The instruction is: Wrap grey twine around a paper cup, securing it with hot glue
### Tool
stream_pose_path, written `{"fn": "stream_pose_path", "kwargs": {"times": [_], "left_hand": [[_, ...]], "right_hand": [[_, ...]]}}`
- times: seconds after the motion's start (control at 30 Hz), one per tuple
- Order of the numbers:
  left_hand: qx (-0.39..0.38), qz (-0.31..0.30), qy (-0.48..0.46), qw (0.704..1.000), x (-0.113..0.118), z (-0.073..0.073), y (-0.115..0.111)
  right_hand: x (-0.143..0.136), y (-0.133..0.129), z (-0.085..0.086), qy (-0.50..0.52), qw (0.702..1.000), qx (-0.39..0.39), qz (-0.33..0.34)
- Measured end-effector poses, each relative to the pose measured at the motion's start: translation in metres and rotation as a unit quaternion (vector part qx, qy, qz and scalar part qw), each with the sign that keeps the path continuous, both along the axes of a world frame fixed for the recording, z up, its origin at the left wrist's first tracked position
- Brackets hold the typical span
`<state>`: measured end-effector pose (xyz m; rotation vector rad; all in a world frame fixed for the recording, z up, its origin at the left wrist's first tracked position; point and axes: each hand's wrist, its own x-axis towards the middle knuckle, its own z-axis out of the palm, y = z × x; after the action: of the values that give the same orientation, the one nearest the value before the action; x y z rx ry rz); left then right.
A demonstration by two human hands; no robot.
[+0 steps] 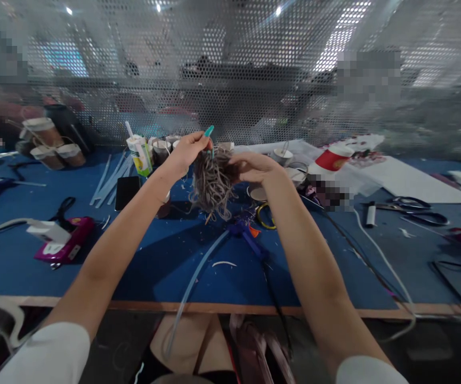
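My left hand (190,152) is closed in a pinch at the top of a shaggy bundle of grey yarn (212,184), held above the table. A small teal pointed piece (209,130) sticks up from its fingers; I cannot make out its kind. On the bundle's right side my right hand (256,166) is closed around the strands, its fingertips hidden in them. Below the bundle lies a blue glue gun (248,237) with a long translucent glue stick (192,282) running out over the table's front edge.
At the left are a phone (127,193), loose glue sticks (112,181), a drink carton (140,154) and a purple power strip (66,242). To the right lie yellow tape (266,216), a red-and-white cup (331,160), scissors (408,202) and cables. A perforated metal screen (230,80) stands behind.
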<state>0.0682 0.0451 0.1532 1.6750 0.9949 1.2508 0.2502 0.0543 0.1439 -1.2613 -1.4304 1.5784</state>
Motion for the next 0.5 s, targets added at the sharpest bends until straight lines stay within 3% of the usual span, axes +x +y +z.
{"fn": "stream_pose_path", "kwargs": {"times": [0.07,0.17,0.23,0.33,0.5], "left_hand": [[-0.03,-0.011,-0.005,0.999,-0.001,-0.004,0.003],[-0.021,-0.032,0.017,0.999,-0.001,-0.008,0.007],[0.008,-0.033,0.031,0.999,-0.001,-0.007,0.007],[0.042,-0.022,0.025,0.999,-0.001,-0.005,0.007],[0.052,-0.032,-0.021,0.998,-0.004,0.0,0.0]], "right_hand": [[-0.002,-0.012,0.012,-0.017,1.0,0.009,-0.014],[-0.013,-0.022,0.017,-0.162,0.967,0.172,-0.092],[-0.025,-0.022,0.012,-0.243,0.923,0.291,-0.055],[-0.041,-0.017,-0.003,-0.275,0.883,0.38,-0.002],[-0.046,-0.007,-0.021,-0.318,0.836,0.435,-0.101]]}}
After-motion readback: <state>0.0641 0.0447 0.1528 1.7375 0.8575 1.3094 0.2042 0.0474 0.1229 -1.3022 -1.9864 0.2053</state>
